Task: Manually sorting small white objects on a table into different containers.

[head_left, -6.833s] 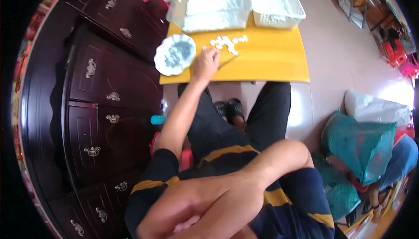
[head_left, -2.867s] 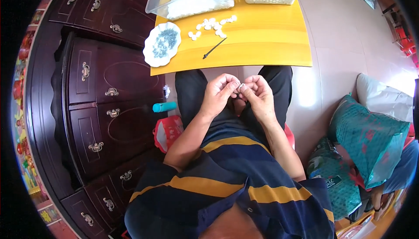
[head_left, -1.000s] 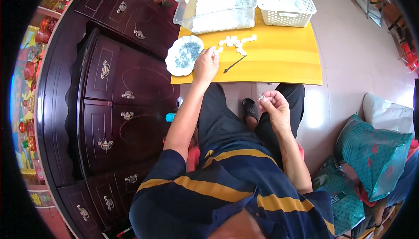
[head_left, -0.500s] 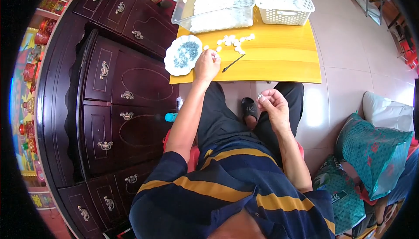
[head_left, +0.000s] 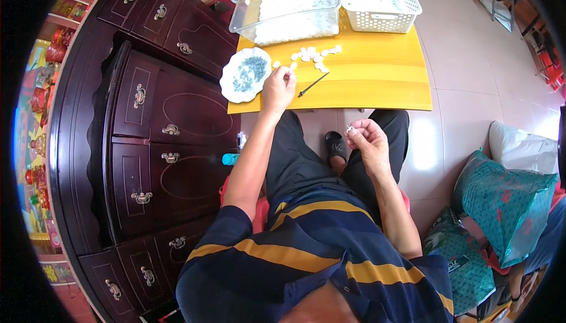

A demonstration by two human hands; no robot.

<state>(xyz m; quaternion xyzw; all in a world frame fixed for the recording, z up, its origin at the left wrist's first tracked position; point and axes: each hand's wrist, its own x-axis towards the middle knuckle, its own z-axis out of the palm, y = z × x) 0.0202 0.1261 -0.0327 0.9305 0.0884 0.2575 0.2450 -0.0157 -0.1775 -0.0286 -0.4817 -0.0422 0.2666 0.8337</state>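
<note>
Head view: left hand (head_left: 278, 87) fingers pinching 1 white piece (head_left: 289, 76), right hand (head_left: 367, 140) pinching another (head_left: 350, 129); axes unclear.

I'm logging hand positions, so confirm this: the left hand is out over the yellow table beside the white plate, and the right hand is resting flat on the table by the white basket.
One thing is wrong. In the head view, the right hand is not on the yellow table; it is raised over the lap, pinching a small white piece. The left hand is indeed beside the white plate.
</note>
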